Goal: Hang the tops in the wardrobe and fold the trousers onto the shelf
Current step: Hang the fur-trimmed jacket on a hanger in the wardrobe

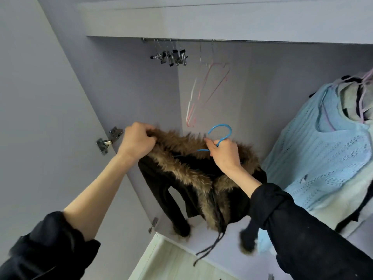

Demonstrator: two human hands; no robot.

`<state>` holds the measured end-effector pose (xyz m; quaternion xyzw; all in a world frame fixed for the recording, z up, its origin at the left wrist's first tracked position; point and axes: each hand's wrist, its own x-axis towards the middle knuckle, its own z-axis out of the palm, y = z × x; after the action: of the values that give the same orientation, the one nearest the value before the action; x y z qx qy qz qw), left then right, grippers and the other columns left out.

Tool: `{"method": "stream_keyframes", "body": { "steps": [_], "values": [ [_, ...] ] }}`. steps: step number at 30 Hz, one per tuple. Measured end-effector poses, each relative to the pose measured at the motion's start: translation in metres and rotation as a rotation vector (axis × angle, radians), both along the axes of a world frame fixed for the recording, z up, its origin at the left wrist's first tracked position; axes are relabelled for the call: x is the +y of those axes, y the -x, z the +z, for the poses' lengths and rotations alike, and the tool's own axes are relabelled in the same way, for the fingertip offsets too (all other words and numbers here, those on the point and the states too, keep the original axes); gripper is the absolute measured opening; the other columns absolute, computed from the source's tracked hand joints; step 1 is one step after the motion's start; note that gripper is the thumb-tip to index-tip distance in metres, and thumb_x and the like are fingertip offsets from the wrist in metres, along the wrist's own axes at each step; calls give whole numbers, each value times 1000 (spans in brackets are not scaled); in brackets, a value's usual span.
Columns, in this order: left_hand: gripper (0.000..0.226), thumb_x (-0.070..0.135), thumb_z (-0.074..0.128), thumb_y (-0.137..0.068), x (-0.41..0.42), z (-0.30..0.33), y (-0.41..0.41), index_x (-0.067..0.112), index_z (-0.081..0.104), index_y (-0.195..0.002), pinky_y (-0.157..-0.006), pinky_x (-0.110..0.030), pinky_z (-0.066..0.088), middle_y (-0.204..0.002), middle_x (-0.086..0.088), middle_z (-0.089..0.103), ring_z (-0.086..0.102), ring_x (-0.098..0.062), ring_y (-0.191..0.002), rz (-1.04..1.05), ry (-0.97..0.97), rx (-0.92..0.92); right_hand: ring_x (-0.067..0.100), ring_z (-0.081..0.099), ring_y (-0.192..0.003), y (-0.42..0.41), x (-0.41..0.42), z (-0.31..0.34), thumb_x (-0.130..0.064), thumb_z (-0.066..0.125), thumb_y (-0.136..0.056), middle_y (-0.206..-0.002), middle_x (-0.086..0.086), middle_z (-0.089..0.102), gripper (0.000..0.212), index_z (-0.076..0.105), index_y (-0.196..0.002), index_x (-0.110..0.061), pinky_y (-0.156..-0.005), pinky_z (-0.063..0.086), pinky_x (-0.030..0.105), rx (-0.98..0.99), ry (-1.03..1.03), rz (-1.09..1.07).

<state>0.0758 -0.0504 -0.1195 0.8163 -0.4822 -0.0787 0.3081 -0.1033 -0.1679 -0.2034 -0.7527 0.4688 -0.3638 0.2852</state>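
Note:
A dark brown jacket [171, 190] with a tan fur collar hangs in front of the open wardrobe, held up between both hands. My left hand [137, 141] grips the fur collar at its left end. My right hand [224, 153] holds the neck of a blue hanger [221, 131] whose hook sticks up above the collar; the hanger's arms are hidden inside the jacket. The wardrobe rail [262, 41] runs across the top, well above the hook. The jacket's sleeves and drawstrings dangle toward the wardrobe floor [220, 247].
Metal clip hangers [173, 55] bunch at the rail's left end. Pink and white wire hangers [205, 85] hang bare at the middle. A light blue knit top [327, 158] and other garments hang at the right. The open door [40, 110] with its hinge [110, 139] stands left.

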Motion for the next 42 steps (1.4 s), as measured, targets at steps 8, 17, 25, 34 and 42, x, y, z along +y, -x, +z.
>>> {"method": "stream_keyframes", "body": {
  "steps": [8, 17, 25, 34, 42],
  "values": [
    [24, 25, 57, -93, -11, -37, 24, 10, 68, -109, -88, -35, 42, -109, -11, 65, 57, -32, -104, -258, -157, -245, 23, 62, -60, -5, 5, 37, -44, 46, -96, -49, -1, 59, 62, 46, -43, -11, -62, 48, 30, 94, 13, 88],
    [20, 19, 54, -94, -3, -44, 7, 15, 70, -106, -76, -39, 45, -100, -3, 61, 46, -24, -110, -220, -92, -422, -2, 57, -76, 10, 5, 13, -32, 65, -87, -87, -11, 68, 18, 67, -93, -15, -76, 42, 20, 66, -251, 358],
    [20, 5, 61, -87, 14, -33, -31, 4, 71, -104, -82, -43, 45, -98, -14, 65, 51, -36, -104, -84, 24, -394, 10, 50, -113, 54, -29, -19, -5, 67, -84, -130, 1, 54, 59, 42, -137, -10, -92, 35, 15, 192, -549, 359],
    [20, -2, 62, -85, 17, -37, -37, 4, 72, -101, -79, -37, 42, -85, -6, 58, 53, -33, -98, -102, 59, -327, 13, 60, -92, 35, -29, 19, -17, 64, -88, -105, 7, 71, 23, 71, -107, -5, -86, 42, 29, 285, -75, 341],
    [20, 0, 62, -85, 9, -35, -26, 5, 72, -102, -74, -33, 41, -81, 1, 51, 54, -29, -89, -138, 185, -280, 4, 58, -95, 25, -9, 48, -13, 66, -87, -108, 5, 70, 25, 69, -111, -6, -85, 41, 18, 81, -36, 335]
  ]
}}
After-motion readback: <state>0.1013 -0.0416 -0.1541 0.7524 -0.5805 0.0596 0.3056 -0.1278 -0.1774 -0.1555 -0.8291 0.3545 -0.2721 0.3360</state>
